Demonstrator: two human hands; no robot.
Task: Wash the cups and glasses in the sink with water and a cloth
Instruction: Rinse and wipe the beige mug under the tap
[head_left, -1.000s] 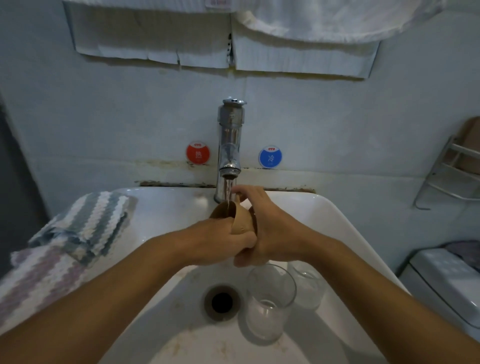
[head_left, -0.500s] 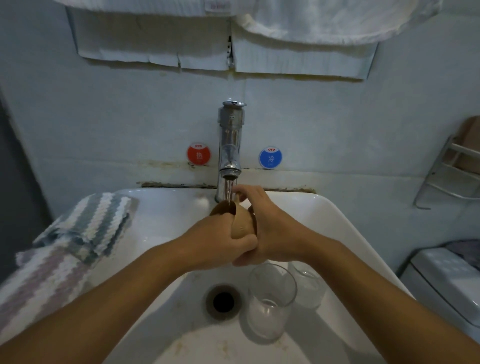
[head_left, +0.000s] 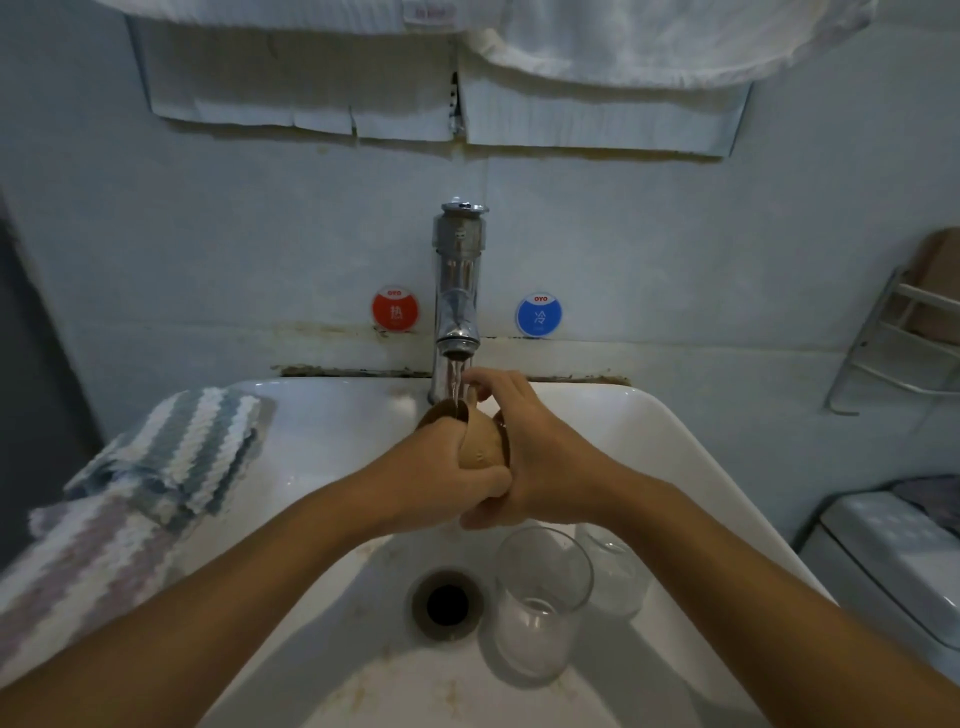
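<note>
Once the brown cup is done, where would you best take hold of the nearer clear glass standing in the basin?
Grip the nearer glass around its upper wall, from above and the front: it stands upright, mouth open, the second glass close behind-right.

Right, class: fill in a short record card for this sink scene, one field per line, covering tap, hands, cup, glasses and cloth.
tap: tap running, stream falls into the cup
cup: brown cup, held under the stream
left hand: left hand grips the cup
right hand: right hand holds the cup, fingers at its rim
glasses: two, near glass and far glass, upright in the sink right of the drain
cloth: striped cloth on the sink's left edge, untouched
</note>
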